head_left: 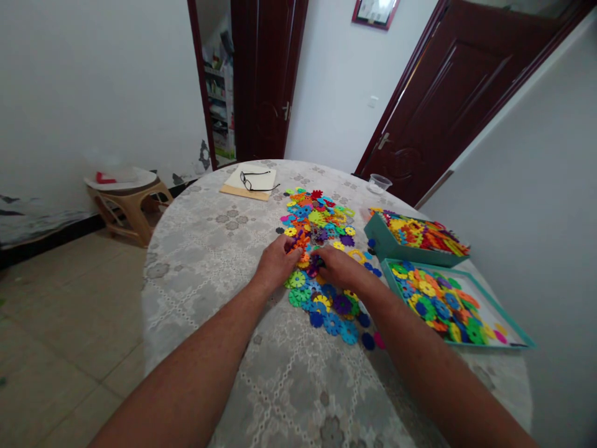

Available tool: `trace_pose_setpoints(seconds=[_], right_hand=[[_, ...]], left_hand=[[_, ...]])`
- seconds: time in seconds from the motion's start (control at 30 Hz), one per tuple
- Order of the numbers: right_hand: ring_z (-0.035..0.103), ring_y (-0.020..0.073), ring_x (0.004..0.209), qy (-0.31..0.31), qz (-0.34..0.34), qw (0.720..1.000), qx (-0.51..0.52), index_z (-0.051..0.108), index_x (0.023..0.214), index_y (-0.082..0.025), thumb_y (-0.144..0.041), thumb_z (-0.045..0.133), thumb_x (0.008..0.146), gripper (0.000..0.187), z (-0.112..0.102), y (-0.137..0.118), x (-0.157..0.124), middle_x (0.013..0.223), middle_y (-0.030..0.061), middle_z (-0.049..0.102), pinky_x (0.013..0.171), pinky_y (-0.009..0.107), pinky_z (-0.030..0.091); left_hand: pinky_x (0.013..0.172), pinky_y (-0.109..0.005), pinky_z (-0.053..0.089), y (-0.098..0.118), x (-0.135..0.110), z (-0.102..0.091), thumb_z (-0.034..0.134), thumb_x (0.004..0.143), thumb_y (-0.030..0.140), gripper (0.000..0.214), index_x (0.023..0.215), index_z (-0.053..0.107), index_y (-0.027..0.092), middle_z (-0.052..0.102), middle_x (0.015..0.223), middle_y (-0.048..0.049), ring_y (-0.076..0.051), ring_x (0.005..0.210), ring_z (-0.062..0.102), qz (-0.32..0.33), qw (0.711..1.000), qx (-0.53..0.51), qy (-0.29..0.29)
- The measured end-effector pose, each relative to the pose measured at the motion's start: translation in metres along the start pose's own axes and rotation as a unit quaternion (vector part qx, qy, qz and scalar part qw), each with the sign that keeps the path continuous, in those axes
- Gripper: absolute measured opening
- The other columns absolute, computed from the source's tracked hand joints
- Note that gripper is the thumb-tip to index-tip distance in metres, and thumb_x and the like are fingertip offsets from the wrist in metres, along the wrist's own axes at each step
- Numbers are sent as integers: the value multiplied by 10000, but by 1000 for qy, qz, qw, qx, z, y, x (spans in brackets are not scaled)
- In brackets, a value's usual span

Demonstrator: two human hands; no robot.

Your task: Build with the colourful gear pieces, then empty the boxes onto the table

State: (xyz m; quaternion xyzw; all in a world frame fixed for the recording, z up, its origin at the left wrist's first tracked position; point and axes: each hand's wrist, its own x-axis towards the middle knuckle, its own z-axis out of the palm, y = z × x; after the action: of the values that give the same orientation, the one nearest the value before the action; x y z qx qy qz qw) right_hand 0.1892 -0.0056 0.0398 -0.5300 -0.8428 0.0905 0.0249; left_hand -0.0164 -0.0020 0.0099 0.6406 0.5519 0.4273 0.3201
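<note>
Notched discs (pixel 319 234), heaped and overlapping
My left hand (pixel 278 258) and right hand (pixel 336 264) curl among them; I can't tell what they grip. Light, single-piece pinches suit best.

I see bare tablecloth (pixel 196 267) giving passage left of the left fingers (pixel 284 243); past the right fingers (pixel 325 254), a teal box (pixel 389 246) and shallow tray (pixel 476 289) stand in the way.

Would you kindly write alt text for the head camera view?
A person's left hand and right hand touch a pile of colorful discs on a cloth-covered table. To the right, a teal box and tray hold more pieces; farther back, eyeglasses lie on a pad.
</note>
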Motion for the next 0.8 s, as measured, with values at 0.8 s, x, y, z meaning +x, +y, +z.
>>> trace_pose_setpoints(seconds=[0.8], right_hand=[[654, 273, 1197, -25, -24, 995, 95, 640, 1419, -212, -139, 628, 780, 644, -2, 30, -31, 1368, 103, 695, 1042, 372, 481]], left_hand=[[722, -323, 511, -1, -1, 3, 686, 856, 324, 129, 926, 663, 218, 719, 837, -20, -192, 781, 646, -3, 1000, -15, -12]])
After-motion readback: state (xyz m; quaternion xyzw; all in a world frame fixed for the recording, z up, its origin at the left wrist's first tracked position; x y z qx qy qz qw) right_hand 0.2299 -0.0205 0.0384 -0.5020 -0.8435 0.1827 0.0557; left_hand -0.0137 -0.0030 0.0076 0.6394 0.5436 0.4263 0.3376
